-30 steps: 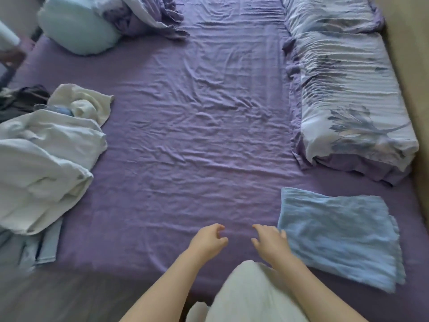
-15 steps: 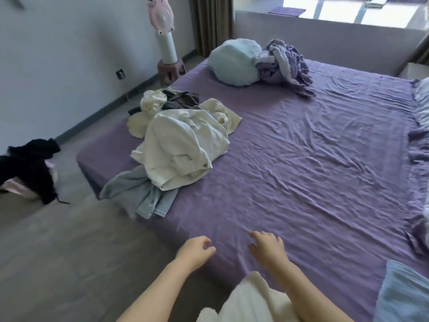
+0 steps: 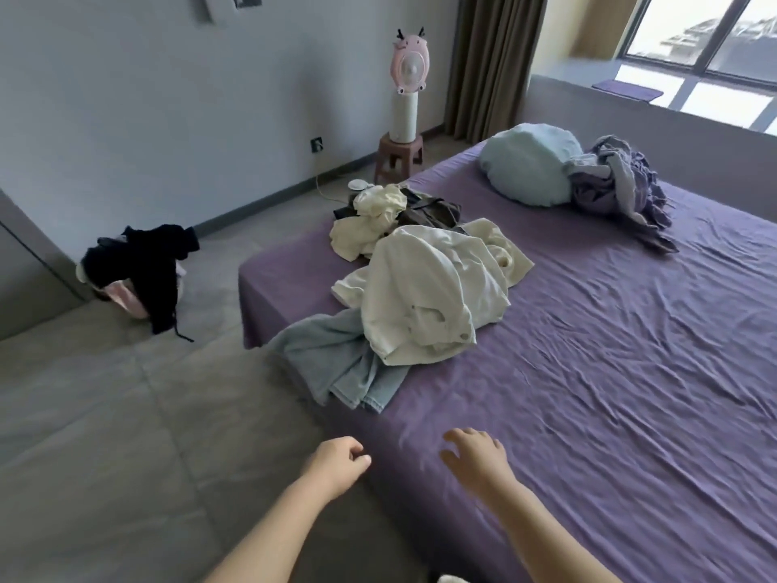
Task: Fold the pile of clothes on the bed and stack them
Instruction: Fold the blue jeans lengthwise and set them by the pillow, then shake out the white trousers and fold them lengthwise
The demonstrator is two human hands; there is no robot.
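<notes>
The pile of clothes (image 3: 424,279) is lying unfolded near the left corner of the bed (image 3: 609,372), a white garment (image 3: 424,305) draped over light-blue jeans (image 3: 340,363) that are hanging off the edge. The left hand (image 3: 336,460) is hovering loosely curled and holding nothing; the right hand (image 3: 475,456) is reaching out with relaxed, spread fingers, also holding nothing. The step in hand is judged to be fetching the next garment: taking the topmost white piece alone, by its shoulders or hem, should be keeping the jeans from sliding to the floor. Compared with half a second earlier, the view is turning further left and the pile is sitting closer to centre; the blue folded cloth is no longer showing.
</notes>
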